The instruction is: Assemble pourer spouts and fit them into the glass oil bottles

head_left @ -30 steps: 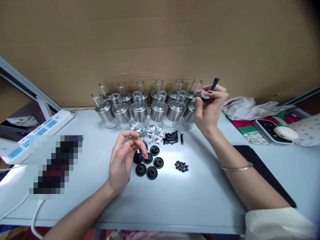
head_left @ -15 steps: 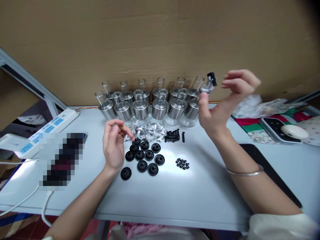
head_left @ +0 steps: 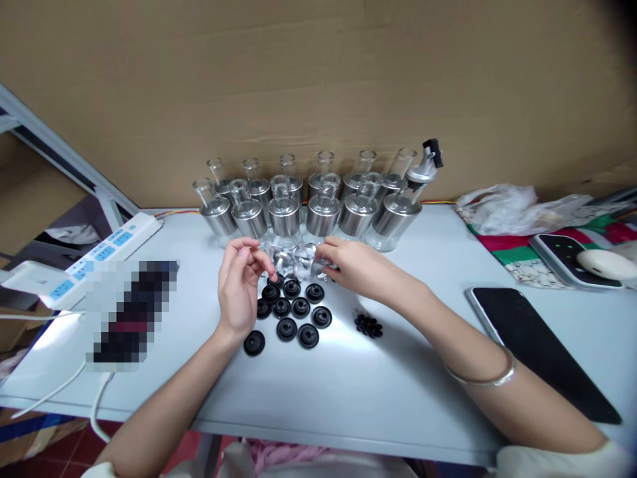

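Observation:
My left hand [head_left: 239,282] hovers with curled, parted fingers beside several black round discs [head_left: 300,307] and holds nothing. My right hand [head_left: 351,264] reaches into a pile of small silver metal parts [head_left: 293,257]; its fingertips are bent down at the pile, and whatever lies between them is too small to make out. Behind the pile, glass bottles with steel sleeves [head_left: 323,216] stand in two rows. A silver and black spout [head_left: 422,171] sits on the front bottle at the right end. Small black rings [head_left: 369,326] lie in a cluster right of the discs.
On the left are a white power strip [head_left: 107,255], a pixelated dark device [head_left: 134,312] and white cables. To the right lie a black phone [head_left: 540,352], a plastic bag [head_left: 512,209], a patterned cloth [head_left: 507,249] and a white rounded object [head_left: 600,263]. Cardboard [head_left: 318,79] stands behind.
My right hand has moved from beside the spout, down and left to the silver parts. The spout is now in full view on its bottle. My left hand has barely changed.

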The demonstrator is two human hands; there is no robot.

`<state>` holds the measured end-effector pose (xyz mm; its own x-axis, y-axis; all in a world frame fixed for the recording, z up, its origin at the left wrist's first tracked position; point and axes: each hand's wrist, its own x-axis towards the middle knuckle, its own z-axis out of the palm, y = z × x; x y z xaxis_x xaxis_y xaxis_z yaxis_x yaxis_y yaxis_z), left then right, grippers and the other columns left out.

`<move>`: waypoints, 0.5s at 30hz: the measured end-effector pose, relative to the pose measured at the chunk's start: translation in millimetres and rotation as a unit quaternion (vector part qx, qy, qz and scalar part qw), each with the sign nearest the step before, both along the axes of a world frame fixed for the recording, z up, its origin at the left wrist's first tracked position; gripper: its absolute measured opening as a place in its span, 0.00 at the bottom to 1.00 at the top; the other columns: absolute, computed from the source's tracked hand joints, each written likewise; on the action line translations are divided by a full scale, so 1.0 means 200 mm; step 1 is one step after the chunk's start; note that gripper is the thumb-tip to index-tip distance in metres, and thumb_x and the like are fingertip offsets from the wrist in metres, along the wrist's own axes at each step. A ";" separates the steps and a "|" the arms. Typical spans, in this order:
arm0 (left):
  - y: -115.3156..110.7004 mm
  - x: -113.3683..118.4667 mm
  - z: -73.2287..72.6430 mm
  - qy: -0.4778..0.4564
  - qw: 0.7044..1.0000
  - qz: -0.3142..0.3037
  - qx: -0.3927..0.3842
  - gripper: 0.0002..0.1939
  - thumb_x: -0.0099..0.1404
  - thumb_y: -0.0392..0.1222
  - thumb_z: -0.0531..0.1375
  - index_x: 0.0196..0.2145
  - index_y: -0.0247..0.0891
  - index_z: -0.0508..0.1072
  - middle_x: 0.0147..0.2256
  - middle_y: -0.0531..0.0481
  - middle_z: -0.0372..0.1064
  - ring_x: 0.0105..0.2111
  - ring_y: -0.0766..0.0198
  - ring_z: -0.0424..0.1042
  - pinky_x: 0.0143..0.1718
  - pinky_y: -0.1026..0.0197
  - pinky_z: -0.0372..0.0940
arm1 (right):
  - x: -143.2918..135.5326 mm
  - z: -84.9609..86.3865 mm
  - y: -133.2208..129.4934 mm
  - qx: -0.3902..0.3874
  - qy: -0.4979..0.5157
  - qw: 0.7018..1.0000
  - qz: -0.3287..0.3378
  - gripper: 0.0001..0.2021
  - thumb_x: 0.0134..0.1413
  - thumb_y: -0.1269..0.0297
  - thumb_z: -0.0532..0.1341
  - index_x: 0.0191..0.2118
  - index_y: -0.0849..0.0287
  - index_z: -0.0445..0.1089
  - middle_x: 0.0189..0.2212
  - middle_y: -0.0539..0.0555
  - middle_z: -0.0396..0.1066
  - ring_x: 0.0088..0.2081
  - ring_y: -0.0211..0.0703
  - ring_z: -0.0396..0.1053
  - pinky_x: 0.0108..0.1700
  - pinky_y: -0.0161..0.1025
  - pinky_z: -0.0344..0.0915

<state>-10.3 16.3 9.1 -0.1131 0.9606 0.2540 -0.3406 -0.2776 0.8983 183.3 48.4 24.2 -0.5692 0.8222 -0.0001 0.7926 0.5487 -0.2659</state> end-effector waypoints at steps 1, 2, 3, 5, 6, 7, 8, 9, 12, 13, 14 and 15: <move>0.00 0.00 0.00 0.000 1.000 0.000 0.002 0.06 0.63 0.43 0.54 0.34 0.38 0.65 0.18 0.56 0.66 0.19 0.68 0.64 0.24 0.66 0.62 | 0.00 0.00 0.00 -0.002 -0.002 1.000 -0.001 0.07 0.56 0.75 0.56 0.39 0.64 0.70 0.37 0.60 0.70 0.32 0.44 0.69 0.32 0.36 0.58; 0.00 0.00 0.00 -0.001 1.000 -0.001 0.003 0.06 0.63 0.43 0.54 0.34 0.38 0.65 0.18 0.56 0.66 0.19 0.68 0.64 0.24 0.66 0.62 | 0.00 0.01 -0.01 -0.007 -0.002 1.000 0.004 0.07 0.56 0.74 0.57 0.39 0.64 0.71 0.37 0.59 0.70 0.32 0.43 0.68 0.32 0.36 0.58; 0.00 0.00 0.00 -0.001 1.000 -0.001 0.003 0.06 0.63 0.43 0.54 0.34 0.38 0.65 0.18 0.55 0.66 0.19 0.68 0.64 0.24 0.66 0.62 | 0.00 0.02 -0.01 -0.018 0.001 1.000 0.013 0.06 0.56 0.74 0.57 0.38 0.63 0.71 0.37 0.58 0.70 0.32 0.42 0.68 0.32 0.36 0.58; 0.00 0.00 0.00 0.003 1.000 -0.003 0.003 0.06 0.63 0.43 0.54 0.34 0.38 0.65 0.18 0.55 0.66 0.19 0.68 0.64 0.24 0.66 0.62 | 0.00 0.03 -0.02 -0.050 0.013 0.998 0.042 0.05 0.56 0.74 0.58 0.37 0.62 0.71 0.35 0.56 0.71 0.32 0.41 0.68 0.33 0.35 0.58; 0.00 0.00 0.00 0.006 1.000 -0.004 0.003 0.06 0.63 0.43 0.54 0.34 0.38 0.65 0.18 0.55 0.66 0.19 0.68 0.65 0.24 0.66 0.62 | 0.00 0.03 -0.03 -0.064 0.019 0.996 0.053 0.05 0.55 0.74 0.59 0.36 0.62 0.71 0.34 0.55 0.72 0.32 0.40 0.68 0.33 0.34 0.59; 0.00 0.00 0.00 0.009 1.000 -0.004 0.003 0.06 0.64 0.44 0.54 0.34 0.38 0.65 0.18 0.55 0.66 0.19 0.68 0.65 0.24 0.66 0.62 | -0.01 0.03 -0.03 -0.075 0.024 0.995 0.058 0.06 0.55 0.75 0.58 0.35 0.62 0.71 0.33 0.55 0.72 0.32 0.40 0.68 0.33 0.34 0.59; -0.01 0.00 0.00 0.012 1.000 -0.004 0.004 0.06 0.64 0.44 0.54 0.34 0.38 0.65 0.18 0.56 0.66 0.19 0.68 0.65 0.24 0.66 0.62 | -0.01 0.03 -0.03 -0.080 0.028 0.995 0.058 0.06 0.55 0.76 0.58 0.35 0.62 0.71 0.33 0.55 0.72 0.32 0.40 0.68 0.34 0.34 0.59; -0.01 0.00 0.00 0.014 1.000 -0.004 0.005 0.06 0.64 0.44 0.54 0.34 0.38 0.65 0.18 0.56 0.66 0.19 0.68 0.65 0.24 0.66 0.62 | -0.01 0.04 -0.03 -0.080 0.029 0.995 0.055 0.07 0.55 0.77 0.57 0.35 0.62 0.71 0.33 0.55 0.72 0.32 0.40 0.68 0.34 0.34 0.59; -0.02 0.00 0.01 0.018 1.000 -0.003 0.008 0.06 0.64 0.43 0.54 0.34 0.38 0.65 0.18 0.56 0.66 0.19 0.68 0.65 0.24 0.66 0.62 | 0.00 0.04 -0.01 -0.050 0.007 0.998 0.025 0.07 0.56 0.76 0.57 0.35 0.61 0.71 0.34 0.55 0.73 0.33 0.41 0.68 0.34 0.34 0.58; -0.02 0.00 0.01 0.018 1.000 -0.003 0.010 0.06 0.64 0.43 0.54 0.34 0.38 0.65 0.18 0.56 0.66 0.19 0.68 0.65 0.24 0.66 0.62 | 0.01 0.04 -0.01 -0.038 -0.004 0.999 0.009 0.07 0.56 0.75 0.57 0.35 0.61 0.71 0.34 0.55 0.73 0.33 0.41 0.68 0.33 0.35 0.57; -0.02 0.00 0.01 0.018 1.000 -0.003 0.011 0.06 0.64 0.43 0.54 0.34 0.38 0.65 0.18 0.56 0.66 0.19 0.68 0.65 0.24 0.66 0.62 | 0.02 0.04 0.00 -0.027 -0.016 0.999 -0.009 0.06 0.56 0.75 0.57 0.34 0.61 0.71 0.33 0.55 0.73 0.32 0.41 0.68 0.31 0.35 0.56; -0.02 0.00 0.01 0.019 1.000 -0.002 0.010 0.06 0.63 0.43 0.54 0.34 0.38 0.65 0.18 0.56 0.66 0.19 0.68 0.65 0.24 0.65 0.62 | 0.02 0.04 0.00 -0.018 -0.025 0.999 -0.028 0.06 0.56 0.74 0.56 0.32 0.61 0.70 0.31 0.55 0.72 0.30 0.42 0.67 0.30 0.35 0.54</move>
<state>-9.4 12.8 12.0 -0.0987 0.9555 0.2780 -0.3082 -0.2950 0.9044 187.9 48.8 31.4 -0.5212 0.8515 -0.0582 0.8345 0.4941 -0.2437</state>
